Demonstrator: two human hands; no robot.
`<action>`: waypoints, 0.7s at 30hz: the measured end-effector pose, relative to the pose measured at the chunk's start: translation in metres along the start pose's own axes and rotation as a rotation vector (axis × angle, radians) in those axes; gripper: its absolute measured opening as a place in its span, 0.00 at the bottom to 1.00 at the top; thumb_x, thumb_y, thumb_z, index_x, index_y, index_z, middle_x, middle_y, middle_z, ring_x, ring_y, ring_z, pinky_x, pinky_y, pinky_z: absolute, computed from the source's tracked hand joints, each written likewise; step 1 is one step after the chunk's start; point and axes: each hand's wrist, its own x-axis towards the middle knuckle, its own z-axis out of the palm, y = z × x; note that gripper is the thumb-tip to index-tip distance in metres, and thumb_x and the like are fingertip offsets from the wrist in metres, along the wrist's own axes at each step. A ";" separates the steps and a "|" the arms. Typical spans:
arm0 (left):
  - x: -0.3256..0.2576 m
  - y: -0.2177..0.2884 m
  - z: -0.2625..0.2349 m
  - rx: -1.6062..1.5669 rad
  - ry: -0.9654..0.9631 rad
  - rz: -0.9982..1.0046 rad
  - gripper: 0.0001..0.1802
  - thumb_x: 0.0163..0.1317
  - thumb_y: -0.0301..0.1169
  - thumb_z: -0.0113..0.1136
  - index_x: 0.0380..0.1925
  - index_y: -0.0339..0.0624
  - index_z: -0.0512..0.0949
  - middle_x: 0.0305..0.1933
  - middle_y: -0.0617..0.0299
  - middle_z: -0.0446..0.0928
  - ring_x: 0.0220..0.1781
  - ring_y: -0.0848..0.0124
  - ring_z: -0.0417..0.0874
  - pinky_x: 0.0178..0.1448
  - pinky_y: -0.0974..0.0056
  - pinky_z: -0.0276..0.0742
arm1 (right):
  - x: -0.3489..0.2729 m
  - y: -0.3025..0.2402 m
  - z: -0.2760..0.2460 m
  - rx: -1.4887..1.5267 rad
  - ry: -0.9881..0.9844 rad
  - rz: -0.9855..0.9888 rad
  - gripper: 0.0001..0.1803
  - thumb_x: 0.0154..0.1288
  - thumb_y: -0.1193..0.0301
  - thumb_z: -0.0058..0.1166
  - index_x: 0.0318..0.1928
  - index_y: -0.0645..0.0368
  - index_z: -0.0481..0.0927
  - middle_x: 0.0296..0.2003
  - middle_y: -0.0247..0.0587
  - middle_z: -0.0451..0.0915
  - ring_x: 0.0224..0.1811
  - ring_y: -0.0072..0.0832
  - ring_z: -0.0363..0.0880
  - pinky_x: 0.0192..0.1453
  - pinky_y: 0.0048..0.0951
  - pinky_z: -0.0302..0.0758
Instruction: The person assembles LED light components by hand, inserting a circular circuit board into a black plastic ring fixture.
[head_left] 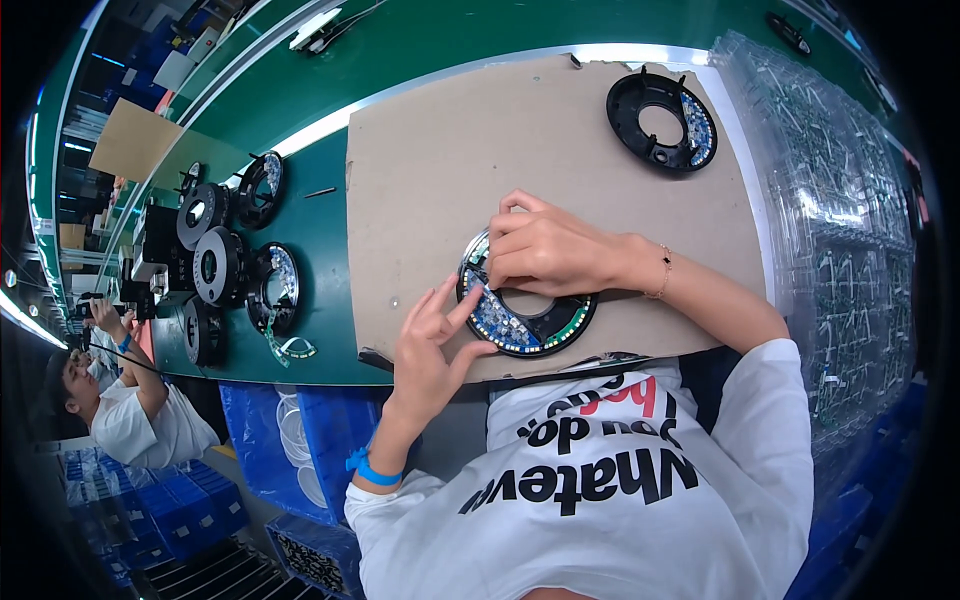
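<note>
- My left fingers [430,322] are spread against the black ring's [552,322] left edge; it lies on the cardboard [420,180] over the desk [325,235].
- My right fingers [518,238] bend over its far side; whether they pinch anything, I cannot tell.
- Uneven pressure could swivel the ring; pressing hard might damage its blue circuit board [498,320].

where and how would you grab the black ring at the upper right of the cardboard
I'd pinch the black ring by its left side, coming from the left, thumb in the central hole, fingers over the outer edge. That band looks bare, while a blue circuit board covers the right side and prongs stick out at the far edge.
</note>
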 end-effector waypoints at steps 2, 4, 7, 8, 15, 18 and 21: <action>0.002 -0.004 0.002 0.026 0.036 0.202 0.26 0.45 0.32 0.69 0.32 0.38 0.58 0.50 0.53 0.76 0.61 0.53 0.68 0.61 0.55 0.63 | 0.000 0.001 0.001 0.006 0.009 -0.006 0.04 0.47 0.74 0.58 0.24 0.56 0.76 0.23 0.31 0.75 0.36 0.28 0.71 0.51 0.37 0.63; 0.009 0.002 -0.003 0.063 -0.036 0.173 0.24 0.44 0.31 0.68 0.33 0.36 0.63 0.50 0.53 0.76 0.61 0.55 0.68 0.62 0.54 0.62 | -0.001 0.003 0.001 0.010 0.018 -0.009 0.04 0.47 0.74 0.59 0.23 0.56 0.76 0.23 0.31 0.74 0.36 0.28 0.71 0.51 0.36 0.64; 0.019 0.012 -0.011 0.126 -0.183 0.112 0.24 0.42 0.32 0.68 0.38 0.32 0.70 0.49 0.53 0.76 0.62 0.58 0.68 0.63 0.51 0.61 | -0.002 0.005 0.001 0.012 0.010 -0.008 0.05 0.46 0.74 0.59 0.22 0.57 0.75 0.23 0.31 0.75 0.36 0.29 0.71 0.49 0.35 0.65; 0.020 0.013 -0.012 0.152 -0.256 0.079 0.27 0.42 0.33 0.68 0.41 0.31 0.72 0.50 0.53 0.75 0.62 0.59 0.67 0.64 0.51 0.61 | -0.003 0.006 0.001 0.003 0.017 -0.016 0.05 0.46 0.74 0.59 0.22 0.57 0.75 0.22 0.31 0.74 0.36 0.29 0.71 0.49 0.34 0.65; 0.031 0.018 -0.017 0.174 -0.288 0.141 0.30 0.44 0.37 0.67 0.42 0.34 0.63 0.57 0.57 0.72 0.62 0.53 0.66 0.63 0.47 0.61 | 0.002 0.009 -0.016 0.061 -0.003 -0.012 0.07 0.49 0.75 0.58 0.32 0.58 0.77 0.33 0.35 0.74 0.41 0.34 0.70 0.48 0.35 0.68; 0.029 0.017 -0.023 0.179 -0.277 0.150 0.32 0.44 0.39 0.68 0.42 0.35 0.60 0.57 0.55 0.71 0.62 0.52 0.66 0.62 0.48 0.62 | 0.004 0.013 -0.034 0.048 -0.012 0.173 0.10 0.49 0.75 0.58 0.36 0.59 0.78 0.38 0.38 0.73 0.44 0.35 0.69 0.48 0.33 0.69; 0.020 0.012 -0.024 0.053 -0.204 0.080 0.37 0.43 0.40 0.68 0.52 0.32 0.69 0.57 0.54 0.71 0.62 0.57 0.67 0.63 0.52 0.61 | 0.016 0.031 -0.046 0.079 -0.212 0.208 0.05 0.52 0.80 0.53 0.32 0.63 0.77 0.31 0.41 0.75 0.37 0.38 0.72 0.43 0.33 0.71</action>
